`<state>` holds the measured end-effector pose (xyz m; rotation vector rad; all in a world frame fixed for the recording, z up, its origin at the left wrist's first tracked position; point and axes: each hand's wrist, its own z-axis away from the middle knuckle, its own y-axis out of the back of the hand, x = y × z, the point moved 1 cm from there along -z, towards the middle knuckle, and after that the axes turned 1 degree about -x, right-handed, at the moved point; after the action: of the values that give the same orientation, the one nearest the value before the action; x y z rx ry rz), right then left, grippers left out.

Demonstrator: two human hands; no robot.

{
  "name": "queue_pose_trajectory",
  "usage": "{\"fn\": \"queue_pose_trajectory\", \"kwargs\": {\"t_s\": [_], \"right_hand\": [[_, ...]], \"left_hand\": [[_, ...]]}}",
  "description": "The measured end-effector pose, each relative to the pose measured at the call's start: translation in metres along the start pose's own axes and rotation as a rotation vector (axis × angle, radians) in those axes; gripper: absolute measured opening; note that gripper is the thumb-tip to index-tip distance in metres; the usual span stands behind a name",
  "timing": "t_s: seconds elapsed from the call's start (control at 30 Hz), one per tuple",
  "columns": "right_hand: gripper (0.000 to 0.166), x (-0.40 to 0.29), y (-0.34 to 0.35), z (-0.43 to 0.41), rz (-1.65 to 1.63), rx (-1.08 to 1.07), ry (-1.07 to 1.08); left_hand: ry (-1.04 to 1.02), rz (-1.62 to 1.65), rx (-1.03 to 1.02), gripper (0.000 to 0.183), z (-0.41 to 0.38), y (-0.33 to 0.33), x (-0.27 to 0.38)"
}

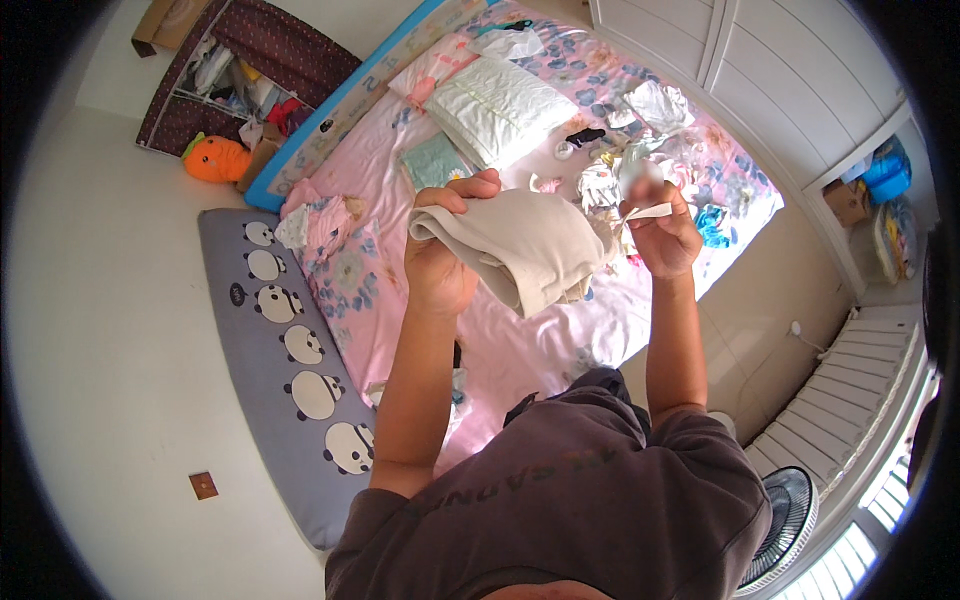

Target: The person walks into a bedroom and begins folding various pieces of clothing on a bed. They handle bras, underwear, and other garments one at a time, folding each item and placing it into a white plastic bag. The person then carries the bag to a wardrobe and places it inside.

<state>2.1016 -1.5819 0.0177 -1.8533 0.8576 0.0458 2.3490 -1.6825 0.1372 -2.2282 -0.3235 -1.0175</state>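
A beige cloth item, soft and folded, is held up in front of me above the bed. My left hand grips its left end, with the thumb underneath and the fingers over the top edge. On the other side, my right hand pinches a thin pale strip between thumb and fingers. That strip lies close to the cloth's frayed-looking right end; whether the two are joined cannot be made out. A blurred patch hides what is just above my right fingertips.
The bed has a pink floral sheet. On it lie a white pillow, a green folded item, pink clothing and scattered small garments. A panda-print grey cushion lines the left. An electric fan stands lower right.
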Motion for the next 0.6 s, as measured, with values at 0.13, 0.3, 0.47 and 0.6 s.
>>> {"fn": "queue_pose_trajectory", "kwargs": {"t_s": [0.13,0.3,0.47,0.6], "right_hand": [[0.008,0.008,0.009,0.004,0.056,0.1,-0.09],[0.032,0.058,0.018,0.015,0.622,0.207,-0.46],[0.087,0.135,0.043,0.087,0.505,-0.044,-0.955],[0.085,0.199,0.051,0.145,0.528,-0.028,-1.214]], "left_hand": [[0.079,-0.031,0.086,0.023,0.014,0.014,-0.003],[0.289,-0.142,0.6,0.021,0.098,0.075,-0.049],[0.622,0.063,1.077,0.026,0.218,0.104,-0.093],[0.726,0.206,1.236,0.03,0.309,0.134,-0.136]]}}
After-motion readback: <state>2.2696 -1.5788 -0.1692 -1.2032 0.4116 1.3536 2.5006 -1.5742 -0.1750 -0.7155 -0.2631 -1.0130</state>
